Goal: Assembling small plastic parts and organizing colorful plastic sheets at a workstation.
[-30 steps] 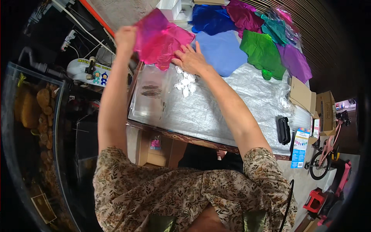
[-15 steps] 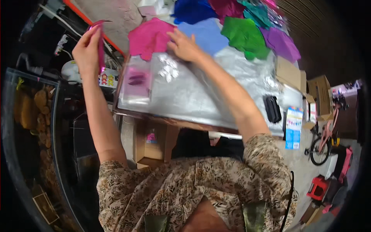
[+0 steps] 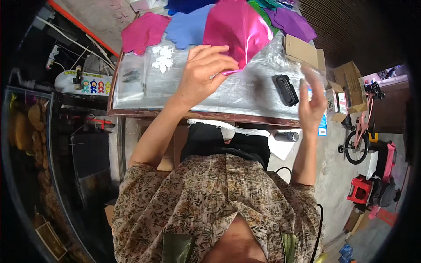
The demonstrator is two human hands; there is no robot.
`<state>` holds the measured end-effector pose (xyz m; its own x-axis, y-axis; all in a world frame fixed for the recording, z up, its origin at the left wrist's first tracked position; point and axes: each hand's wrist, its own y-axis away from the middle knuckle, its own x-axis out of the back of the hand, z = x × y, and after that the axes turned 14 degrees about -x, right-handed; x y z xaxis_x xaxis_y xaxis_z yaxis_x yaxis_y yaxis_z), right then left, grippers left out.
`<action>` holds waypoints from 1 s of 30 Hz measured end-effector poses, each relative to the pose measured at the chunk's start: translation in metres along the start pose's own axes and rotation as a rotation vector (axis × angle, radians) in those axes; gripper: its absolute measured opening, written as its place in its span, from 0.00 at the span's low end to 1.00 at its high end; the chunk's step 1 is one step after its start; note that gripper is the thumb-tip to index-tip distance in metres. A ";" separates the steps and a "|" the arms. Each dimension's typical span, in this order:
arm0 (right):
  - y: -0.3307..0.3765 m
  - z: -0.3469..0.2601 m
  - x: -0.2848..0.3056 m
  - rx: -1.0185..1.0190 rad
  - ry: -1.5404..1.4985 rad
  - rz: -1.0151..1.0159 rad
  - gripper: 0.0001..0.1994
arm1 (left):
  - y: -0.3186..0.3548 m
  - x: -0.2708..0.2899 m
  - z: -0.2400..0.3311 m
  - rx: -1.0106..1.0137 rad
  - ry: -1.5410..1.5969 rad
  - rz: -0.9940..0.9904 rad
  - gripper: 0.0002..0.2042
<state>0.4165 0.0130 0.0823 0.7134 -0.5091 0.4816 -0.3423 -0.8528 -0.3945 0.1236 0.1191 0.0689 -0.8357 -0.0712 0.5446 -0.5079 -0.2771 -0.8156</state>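
Observation:
My left hand [image 3: 199,76] is over the middle of the table, its thumb and fingers pinching the narrow end of a shiny magenta foil piece [image 3: 234,33]. The foil spreads upward and away from the fingertips, covering part of a green sheet [image 3: 263,17]. Off to the right, my right hand [image 3: 312,107] is raised and slightly blurred, fingers apart with nothing visible in them. Beside it on the tabletop lies a black oblong case [image 3: 287,90]. Small white pieces [image 3: 163,59] sit in a pile left of my left hand, next to a clear plastic bag [image 3: 131,76].
Along the table's [image 3: 206,115] far side lie a pink sheet [image 3: 142,33], a light blue one [image 3: 186,28] and a purple one [image 3: 294,24]. Cardboard boxes [image 3: 351,85] stand at the right, near a pink bicycle [image 3: 362,129]. A glass tank [image 3: 33,144] stands left.
My left hand has swung from the far left to the table's middle, bringing the magenta foil, now spread out. My right hand has left the pink sheet and moved right, nearer me.

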 end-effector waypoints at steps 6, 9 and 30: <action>0.024 0.017 -0.038 0.022 0.074 -0.090 0.18 | 0.063 -0.020 -0.012 0.080 0.062 -0.251 0.08; 0.017 0.014 -0.057 0.140 0.177 -0.179 0.20 | 0.073 -0.014 -0.012 0.210 -0.042 -0.089 0.07; 0.002 0.034 -0.140 0.152 0.515 -0.578 0.28 | 0.087 -0.007 -0.009 0.254 0.144 -0.518 0.09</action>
<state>0.3368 0.0864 -0.0130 0.3671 -0.0115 0.9301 0.1100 -0.9924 -0.0557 0.0835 0.1045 -0.0076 -0.5209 0.2605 0.8129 -0.8063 -0.4629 -0.3683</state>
